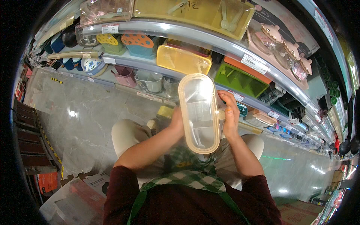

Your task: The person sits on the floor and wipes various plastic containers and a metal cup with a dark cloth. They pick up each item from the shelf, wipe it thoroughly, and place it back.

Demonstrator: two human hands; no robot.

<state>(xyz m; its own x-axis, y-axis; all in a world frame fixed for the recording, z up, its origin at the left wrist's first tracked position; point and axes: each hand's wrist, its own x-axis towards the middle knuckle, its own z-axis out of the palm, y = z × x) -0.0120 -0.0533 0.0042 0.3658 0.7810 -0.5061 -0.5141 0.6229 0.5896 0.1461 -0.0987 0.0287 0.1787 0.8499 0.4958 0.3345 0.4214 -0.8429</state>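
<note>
Between my two hands is an oval seasoning box (201,115) with a clear lid and a cream rim; small white spoons and compartments show through the lid. My right hand (230,114) holds its right side, near a round tab on the rim. My left hand (177,121) is at the left side, its fingers mostly hidden behind the box. Beyond the box, the lower shelf holds a yellow lidded container (184,59) and a green compartment box (242,81) with an orange one behind it.
Shelves curve across the front, with a metal upper edge (168,27). Pink-lidded glass jars (291,50) stand upper right. Grey and pink plastic baskets (148,81) sit low down. A yellow item (165,112) is near the floor. Cardboard boxes (81,194) lie behind at left.
</note>
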